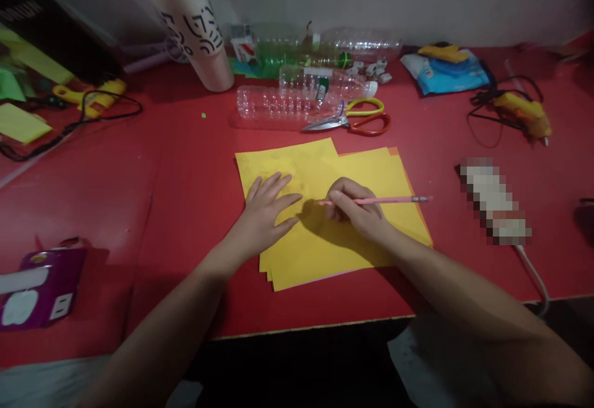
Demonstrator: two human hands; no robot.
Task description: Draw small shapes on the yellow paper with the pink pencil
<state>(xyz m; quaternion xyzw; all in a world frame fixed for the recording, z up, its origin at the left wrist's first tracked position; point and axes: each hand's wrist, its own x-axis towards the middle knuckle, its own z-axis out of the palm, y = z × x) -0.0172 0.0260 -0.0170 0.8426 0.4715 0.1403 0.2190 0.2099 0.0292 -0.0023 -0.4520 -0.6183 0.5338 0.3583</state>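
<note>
A stack of yellow paper (320,259) lies on the red table, its sheets slightly fanned, with an orange edge showing at the right. My left hand (271,207) rests on the paper's left part, fingers spread. Pinched in my right hand (352,207) is a pink pencil (392,200), which lies nearly level with its eraser end to the right. The pencil's tip is near the middle of the paper; whether it touches the sheet I cannot tell. Faint grey smudges mark the sheet above my left fingers. Beyond the paper sit scissors (327,124) with yellow and red handles.
Clear plastic bottles (278,103) lie behind the scissors, beside a tall patterned tumbler (208,55). To the right are a yellow glue gun (524,114), a blue packet (445,73) and a blurred-out object (494,200) with a cable. A purple box (55,284) stands at left.
</note>
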